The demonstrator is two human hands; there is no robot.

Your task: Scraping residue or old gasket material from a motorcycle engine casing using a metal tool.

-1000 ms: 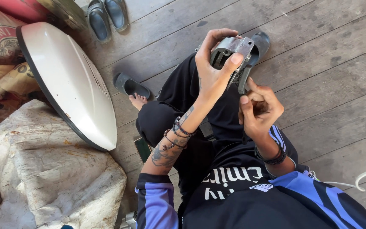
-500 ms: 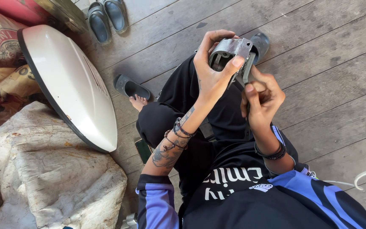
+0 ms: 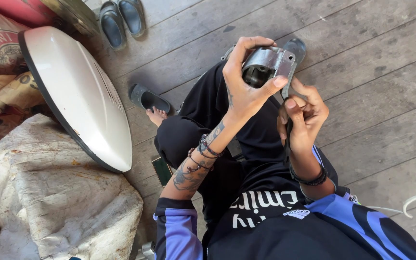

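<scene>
Parts: I see one metal part (image 3: 266, 65). It is grey, with a round tube and a flat plate.
Where: the part is up at 12 o'clock in my view, held over my lap and above the wood floor (image 3: 371, 96).
Way it points: the tube's dark open end faces me and a bit to 8 o'clock. Its long side runs from 8 o'clock to 2 o'clock.
Left hand: my left hand (image 3: 244, 91) wraps the part from the 9 o'clock side, clenched on it, thumb on the front edge.
Right hand: my right hand (image 3: 302, 118) is just under the part at 5 o'clock. It pinches a thin dark tool (image 3: 287, 144) that runs from 12 to 6 o'clock, its top touching the plate.
Hands: two, both mine.
Shoes: three dark sandals, two (image 3: 121, 19) side by side at 11 o'clock, one (image 3: 148, 98) by my bare foot.
Cover: one white cover (image 3: 80, 96) at 9 o'clock, tilted on its edge.
Cloth: one dirty white cloth (image 3: 49, 197) at 8 o'clock.
</scene>
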